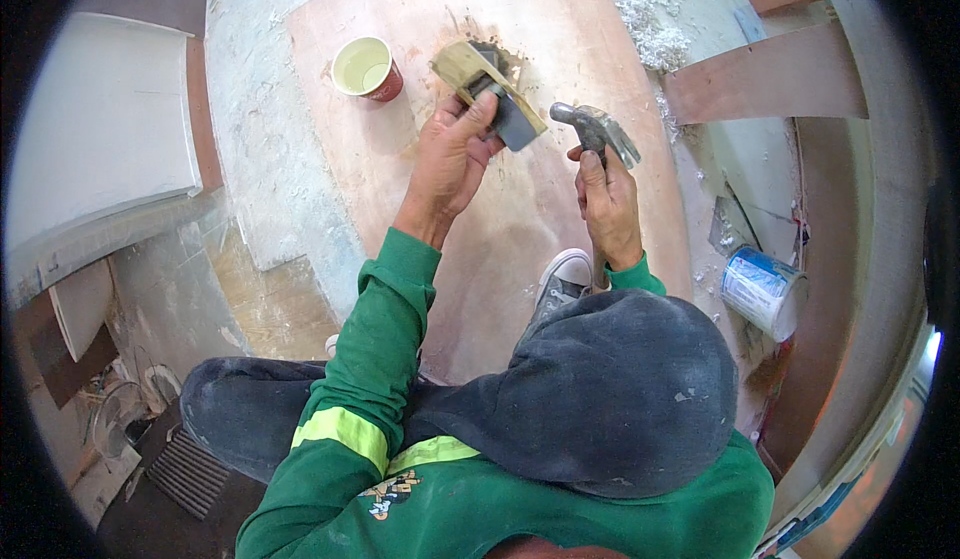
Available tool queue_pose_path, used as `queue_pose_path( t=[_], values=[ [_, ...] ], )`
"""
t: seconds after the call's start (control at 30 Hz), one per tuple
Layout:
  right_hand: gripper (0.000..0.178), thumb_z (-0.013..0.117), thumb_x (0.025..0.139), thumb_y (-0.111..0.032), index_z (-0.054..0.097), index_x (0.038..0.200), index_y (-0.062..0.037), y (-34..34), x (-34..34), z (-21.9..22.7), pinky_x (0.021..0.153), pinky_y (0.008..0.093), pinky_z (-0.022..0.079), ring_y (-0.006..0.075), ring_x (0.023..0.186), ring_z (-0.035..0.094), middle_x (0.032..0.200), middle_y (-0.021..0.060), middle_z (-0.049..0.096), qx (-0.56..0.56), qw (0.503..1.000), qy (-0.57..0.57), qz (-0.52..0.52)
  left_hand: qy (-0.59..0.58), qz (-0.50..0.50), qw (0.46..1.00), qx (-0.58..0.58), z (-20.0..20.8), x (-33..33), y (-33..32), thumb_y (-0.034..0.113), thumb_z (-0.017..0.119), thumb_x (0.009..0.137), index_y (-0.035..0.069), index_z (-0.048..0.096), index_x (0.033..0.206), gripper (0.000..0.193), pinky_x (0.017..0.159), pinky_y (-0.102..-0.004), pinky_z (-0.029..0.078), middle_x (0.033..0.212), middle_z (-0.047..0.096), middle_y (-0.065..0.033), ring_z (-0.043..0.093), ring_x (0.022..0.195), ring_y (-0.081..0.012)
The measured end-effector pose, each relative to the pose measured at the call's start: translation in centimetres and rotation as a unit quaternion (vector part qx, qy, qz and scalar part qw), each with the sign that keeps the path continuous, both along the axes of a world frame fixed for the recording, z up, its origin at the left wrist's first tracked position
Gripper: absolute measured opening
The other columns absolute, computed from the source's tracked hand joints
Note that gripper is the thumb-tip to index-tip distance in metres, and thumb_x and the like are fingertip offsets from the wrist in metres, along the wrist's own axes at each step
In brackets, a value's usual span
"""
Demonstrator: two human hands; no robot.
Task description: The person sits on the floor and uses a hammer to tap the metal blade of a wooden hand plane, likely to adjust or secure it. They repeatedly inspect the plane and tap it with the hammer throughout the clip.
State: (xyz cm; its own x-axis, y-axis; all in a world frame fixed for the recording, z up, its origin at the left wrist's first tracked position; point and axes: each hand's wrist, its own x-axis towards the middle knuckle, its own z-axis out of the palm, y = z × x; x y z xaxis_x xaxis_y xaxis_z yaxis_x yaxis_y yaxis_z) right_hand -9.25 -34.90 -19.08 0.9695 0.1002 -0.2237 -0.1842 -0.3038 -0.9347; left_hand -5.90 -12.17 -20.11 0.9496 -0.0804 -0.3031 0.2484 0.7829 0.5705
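Note:
My left hand is closed around a small wooden hand plane, thumb pressed at its middle. A dark, flat metal piece, which looks like its blade, shows at the plane's right end. To the right, my right hand grips a claw hammer close under its metal head. The hammer head is just right of the plane, with a small gap between them. Left of the plane stands a red paper cup with pale liquid inside. Beneath the plane, a dark wet stain marks the board.
A pinkish plywood sheet lies under the work. White shavings are heaped at its upper right. A blue and white can lies tilted at the right, near wooden boards. My sneaker rests on the sheet's near part.

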Motion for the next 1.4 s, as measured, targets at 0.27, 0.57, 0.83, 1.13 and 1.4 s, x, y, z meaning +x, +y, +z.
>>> queue_pose_path(
  t=[0.27,0.57,0.83,1.13,1.4],
  values=[
    [0.025,0.063,0.110,-0.024,0.067,0.118,-0.0007,2.8,-1.8,0.6,0.067,0.0408,0.052,0.0277,0.075,0.068,0.081,0.0122,0.069,-0.056,0.978,-0.200,0.019,0.037,0.089,0.995,-0.033,-0.6,-0.7,0.0,0.020,0.071,0.107,0.005,0.057,0.142,0.041,0.106,-0.0468,0.056,0.132,0.070,-0.0078,0.069,0.119,-0.0223],
    [0.026,0.059,0.112,-0.026,0.067,0.115,-0.0018,1.8,-2.1,1.3,0.068,0.0459,0.055,0.0396,0.077,0.075,0.084,0.0223,0.071,-0.076,0.980,-0.184,0.022,0.027,0.051,0.997,0.044,-0.4,-0.9,-0.1,0.031,0.066,0.110,0.007,0.054,0.147,0.045,0.108,-0.0478,0.053,0.137,0.068,-0.0085,0.067,0.121,-0.0224],
    [0.016,0.063,0.102,-0.015,0.063,0.112,-0.0034,-1.0,-0.9,4.5,0.069,0.0464,0.056,0.0450,0.076,0.069,0.086,0.0205,0.067,-0.127,0.962,-0.203,0.135,0.003,-0.041,0.996,0.076,-0.8,-1.8,-1.0,0.058,0.033,0.117,0.007,0.053,0.148,0.063,0.095,-0.0362,0.058,0.126,0.072,-0.0112,0.070,0.110,-0.0182],
    [0.019,0.062,0.099,-0.015,0.060,0.115,-0.0054,0.3,0.0,3.4,0.070,0.0528,0.055,0.0478,0.083,0.070,0.091,0.0233,0.069,-0.249,0.916,-0.257,0.181,0.058,-0.050,0.995,0.068,1.1,-2.1,-2.6,0.058,0.030,0.117,0.006,0.059,0.140,0.063,0.096,-0.0411,0.061,0.122,0.071,-0.0112,0.071,0.109,-0.0203],
    [0.018,0.065,0.103,-0.023,0.056,0.106,-0.0076,1.1,-0.6,3.3,0.066,0.0532,0.054,0.0443,0.078,0.069,0.086,0.0190,0.066,-0.178,0.921,-0.307,0.161,0.058,-0.062,0.991,0.100,1.5,-2.4,-1.3,0.058,0.032,0.117,0.008,0.053,0.148,0.063,0.089,-0.0398,0.063,0.123,0.072,-0.0133,0.073,0.100,-0.0205]
  ],
)
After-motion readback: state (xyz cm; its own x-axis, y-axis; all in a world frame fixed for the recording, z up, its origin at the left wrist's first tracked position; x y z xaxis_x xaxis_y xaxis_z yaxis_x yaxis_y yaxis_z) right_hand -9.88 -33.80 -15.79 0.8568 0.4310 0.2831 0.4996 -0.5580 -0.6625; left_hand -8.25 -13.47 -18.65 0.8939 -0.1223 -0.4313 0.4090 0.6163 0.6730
